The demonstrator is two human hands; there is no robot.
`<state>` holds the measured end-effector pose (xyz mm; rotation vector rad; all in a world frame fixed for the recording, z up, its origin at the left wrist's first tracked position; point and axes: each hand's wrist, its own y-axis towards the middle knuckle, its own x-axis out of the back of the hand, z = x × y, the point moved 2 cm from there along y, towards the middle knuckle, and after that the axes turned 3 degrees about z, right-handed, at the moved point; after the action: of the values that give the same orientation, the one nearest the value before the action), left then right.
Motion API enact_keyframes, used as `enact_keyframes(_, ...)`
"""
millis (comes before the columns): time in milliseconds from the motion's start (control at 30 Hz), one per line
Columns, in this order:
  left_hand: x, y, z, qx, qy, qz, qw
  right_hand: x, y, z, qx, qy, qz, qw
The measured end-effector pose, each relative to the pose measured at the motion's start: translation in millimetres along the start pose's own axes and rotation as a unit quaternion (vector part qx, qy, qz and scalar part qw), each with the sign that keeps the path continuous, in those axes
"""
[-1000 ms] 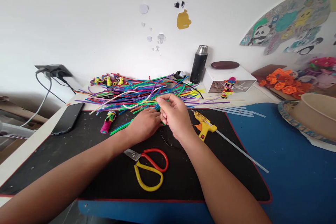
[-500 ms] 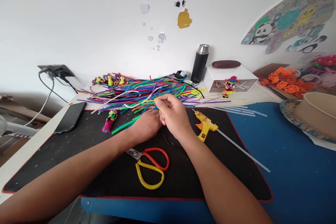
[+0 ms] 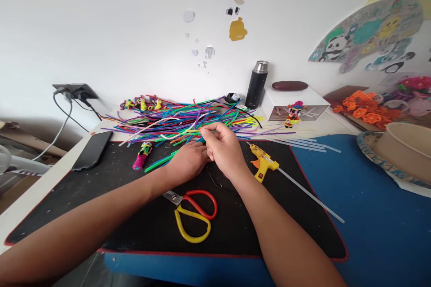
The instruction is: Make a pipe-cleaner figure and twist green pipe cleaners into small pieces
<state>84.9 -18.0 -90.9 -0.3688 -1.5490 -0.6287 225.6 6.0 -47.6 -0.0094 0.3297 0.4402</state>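
Observation:
My right hand (image 3: 224,149) is closed, thumb and index finger pinched on a thin yellow pipe cleaner (image 3: 192,131) that points left. My left hand (image 3: 188,162) lies lower, against the right hand, its fingers curled in. What the left fingertips grip is hidden. Just behind both hands spreads a heap of coloured pipe cleaners (image 3: 161,122). Nearer to me on the black mat (image 3: 134,228) are scissors (image 3: 193,215) with one red and one yellow handle. A small pipe-cleaner figure with a magenta lower part (image 3: 138,160) lies left of my hands.
To the right lies a yellow glue gun (image 3: 264,161) with a long glue stick (image 3: 310,193) in it. Clear glue sticks (image 3: 306,145), a black flask (image 3: 257,85), a white box (image 3: 303,98) and a small figure (image 3: 294,114) stand behind. A phone (image 3: 92,150) lies left.
The camera view has tilted slightly, so the background sits a little lower. Both hands keep nearly the same pose, close together.

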Motion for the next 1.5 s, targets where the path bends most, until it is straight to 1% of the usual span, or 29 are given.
enact_keyframes(100,3.4,0,0,0.012,-0.008,-0.008,1.0,2,1,4,0.017,0.001,0.0,1.0)
enact_keyframes(333,5.7,-2,0,0.024,-0.018,-0.012,0.999,3,1,7,0.021,0.001,0.001,1.0)
enact_keyframes(533,25.9,-1,13,0.066,-0.016,-0.006,0.998,3,1,8,0.028,0.017,-0.011,0.999)
enact_keyframes(633,30.5,5,16,0.054,-0.022,-0.014,0.998,3,2,10,0.03,0.021,-0.016,0.999)
enact_keyframes(700,27.4,10,16,0.035,-0.019,-0.015,0.999,3,2,11,0.033,0.018,-0.02,0.999)
enact_keyframes(800,17.9,15,17,0.014,-0.017,-0.016,1.0,3,2,11,0.032,0.015,-0.022,0.999)
enact_keyframes(900,9.8,16,19,-0.002,-0.035,-0.027,0.999,3,2,9,0.031,0.016,-0.016,0.999)
enact_keyframes(1000,5.5,16,21,-0.011,-0.048,-0.035,0.998,3,2,6,0.028,0.015,-0.008,0.999)
enact_keyframes(1500,-4.0,24,25,0.0,-0.053,-0.025,0.998,2,2,4,0.024,0.014,-0.003,1.0)
